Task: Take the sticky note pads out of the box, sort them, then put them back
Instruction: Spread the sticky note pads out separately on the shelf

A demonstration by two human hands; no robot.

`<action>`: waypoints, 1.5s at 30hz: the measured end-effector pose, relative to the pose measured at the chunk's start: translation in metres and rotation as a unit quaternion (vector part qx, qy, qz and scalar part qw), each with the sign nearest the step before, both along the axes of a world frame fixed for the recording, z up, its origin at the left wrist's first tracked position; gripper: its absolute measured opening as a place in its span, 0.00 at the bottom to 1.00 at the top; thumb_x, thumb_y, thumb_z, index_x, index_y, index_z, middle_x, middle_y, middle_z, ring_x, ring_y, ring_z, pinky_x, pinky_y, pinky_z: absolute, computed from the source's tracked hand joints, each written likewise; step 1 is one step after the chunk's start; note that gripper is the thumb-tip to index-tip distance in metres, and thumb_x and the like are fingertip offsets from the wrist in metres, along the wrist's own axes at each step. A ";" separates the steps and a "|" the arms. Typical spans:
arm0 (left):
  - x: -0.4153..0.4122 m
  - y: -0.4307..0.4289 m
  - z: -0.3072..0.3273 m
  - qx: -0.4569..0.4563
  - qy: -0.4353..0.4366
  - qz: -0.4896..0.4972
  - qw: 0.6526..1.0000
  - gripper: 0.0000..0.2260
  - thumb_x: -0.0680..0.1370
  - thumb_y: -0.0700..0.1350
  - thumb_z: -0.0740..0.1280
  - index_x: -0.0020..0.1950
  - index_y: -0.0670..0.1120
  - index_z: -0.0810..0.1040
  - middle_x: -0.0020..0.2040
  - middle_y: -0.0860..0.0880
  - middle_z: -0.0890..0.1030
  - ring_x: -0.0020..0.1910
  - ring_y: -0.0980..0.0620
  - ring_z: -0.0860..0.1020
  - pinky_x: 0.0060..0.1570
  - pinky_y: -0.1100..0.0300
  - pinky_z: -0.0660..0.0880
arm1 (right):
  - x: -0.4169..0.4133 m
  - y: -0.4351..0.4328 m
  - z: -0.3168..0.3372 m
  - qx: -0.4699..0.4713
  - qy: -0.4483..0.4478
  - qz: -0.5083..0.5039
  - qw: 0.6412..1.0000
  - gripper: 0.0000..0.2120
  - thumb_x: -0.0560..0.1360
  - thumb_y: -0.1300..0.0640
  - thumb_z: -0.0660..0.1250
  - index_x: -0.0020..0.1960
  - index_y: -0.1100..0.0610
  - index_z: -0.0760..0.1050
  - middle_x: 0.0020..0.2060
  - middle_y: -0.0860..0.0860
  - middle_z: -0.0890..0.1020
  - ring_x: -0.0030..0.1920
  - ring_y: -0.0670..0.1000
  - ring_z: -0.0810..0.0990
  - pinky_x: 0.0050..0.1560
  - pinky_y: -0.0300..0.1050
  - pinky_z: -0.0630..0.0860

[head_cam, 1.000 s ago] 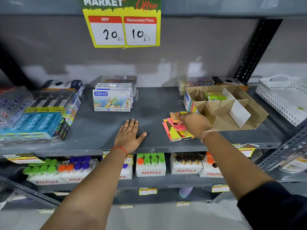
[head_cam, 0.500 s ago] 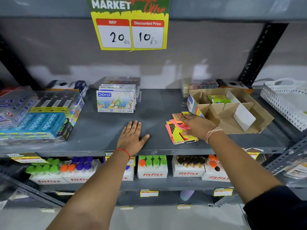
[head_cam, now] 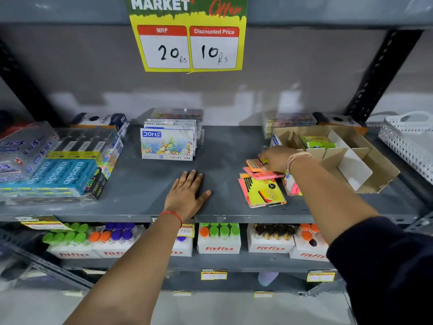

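While your left hand (head_cam: 187, 193) rests flat and empty on the grey metal shelf (head_cam: 145, 184), your right hand (head_cam: 277, 158) pinches the small orange sticky note pad (head_cam: 255, 164). It looks light, its film wrap probably slippery, so grip the edges.

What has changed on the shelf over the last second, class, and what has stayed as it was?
The right hand has slid back along the pile of sticky pads, from its front toward the box; its fingers now rest on the orange pad at the back. Whether it grips the pad cannot be told. The left hand stays flat on the shelf; the green pad remains in the box.
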State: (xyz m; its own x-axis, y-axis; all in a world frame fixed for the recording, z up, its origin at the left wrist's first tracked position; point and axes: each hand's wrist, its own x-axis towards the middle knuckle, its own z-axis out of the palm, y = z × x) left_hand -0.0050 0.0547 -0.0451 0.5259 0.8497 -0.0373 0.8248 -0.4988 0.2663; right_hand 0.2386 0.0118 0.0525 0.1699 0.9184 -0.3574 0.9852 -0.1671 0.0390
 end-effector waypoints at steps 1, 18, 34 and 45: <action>-0.001 0.001 0.000 0.000 0.005 0.001 1.000 0.28 0.80 0.58 0.52 0.76 0.49 0.52 0.79 0.49 0.50 0.78 0.50 0.47 0.76 0.54 0.45 | -0.001 0.001 -0.003 -0.007 -0.004 0.005 1.000 0.21 0.77 0.50 0.61 0.67 0.59 0.71 0.64 0.59 0.77 0.63 0.59 0.75 0.64 0.47 0.73; -0.008 0.006 -0.001 -0.008 0.027 0.013 1.000 0.30 0.80 0.59 0.50 0.77 0.45 0.47 0.79 0.48 0.46 0.78 0.50 0.43 0.76 0.54 0.43 | -0.019 0.012 0.006 0.289 -0.127 0.051 0.947 0.18 0.81 0.50 0.54 0.52 0.62 0.76 0.47 0.61 0.84 0.47 0.61 0.83 0.40 0.46 0.73; -0.008 0.006 -0.003 0.006 0.012 0.013 1.000 0.31 0.79 0.59 0.51 0.77 0.45 0.48 0.79 0.48 0.48 0.78 0.50 0.45 0.76 0.55 0.43 | -0.095 0.046 -0.019 0.260 -0.053 0.071 0.962 0.15 0.81 0.61 0.52 0.63 0.62 0.72 0.55 0.61 0.81 0.54 0.62 0.81 0.49 0.51 0.77; -0.007 0.007 -0.004 0.005 0.020 0.005 1.000 0.31 0.79 0.60 0.50 0.77 0.44 0.47 0.79 0.47 0.49 0.78 0.50 0.46 0.76 0.54 0.44 | -0.113 0.040 -0.058 0.130 -0.085 0.114 0.981 0.14 0.76 0.68 0.57 0.58 0.63 0.76 0.56 0.59 0.81 0.57 0.60 0.80 0.52 0.51 0.78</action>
State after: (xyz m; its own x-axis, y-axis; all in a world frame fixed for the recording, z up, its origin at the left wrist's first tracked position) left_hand -0.0123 0.0622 -0.0492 0.5153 0.8556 -0.0488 0.8399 -0.4929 0.2275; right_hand 0.1252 0.0521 -0.0052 -0.0127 0.9958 -0.0910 0.9811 0.0300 0.1910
